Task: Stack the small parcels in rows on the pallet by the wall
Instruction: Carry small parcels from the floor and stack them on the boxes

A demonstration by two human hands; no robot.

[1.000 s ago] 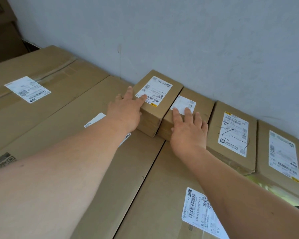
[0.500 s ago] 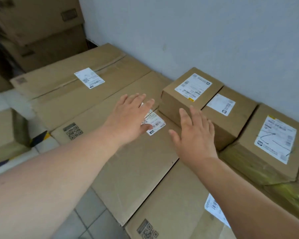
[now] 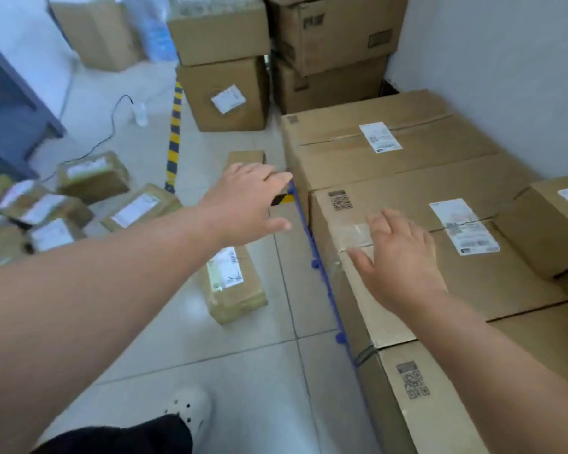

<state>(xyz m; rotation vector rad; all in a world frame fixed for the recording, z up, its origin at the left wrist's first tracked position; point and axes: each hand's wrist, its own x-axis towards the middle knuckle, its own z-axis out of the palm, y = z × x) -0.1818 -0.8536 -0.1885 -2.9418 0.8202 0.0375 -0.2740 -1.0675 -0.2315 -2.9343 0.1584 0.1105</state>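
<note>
Small parcel (image 3: 235,290): on the floor tiles near the blue pallet edge (image 3: 322,280), long axis pointing away from the person.
Left hand (image 3: 246,201): the nearer hand, fingers spread, empty; the parcel lies below it.
Right hand (image 3: 399,260): spread over a large carton (image 3: 505,283), empty.

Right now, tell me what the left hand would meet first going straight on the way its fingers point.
Most likely the near corner of the far large carton; the left hand aims its fingers there. Depth is unclear, so it might pass over it.
</note>
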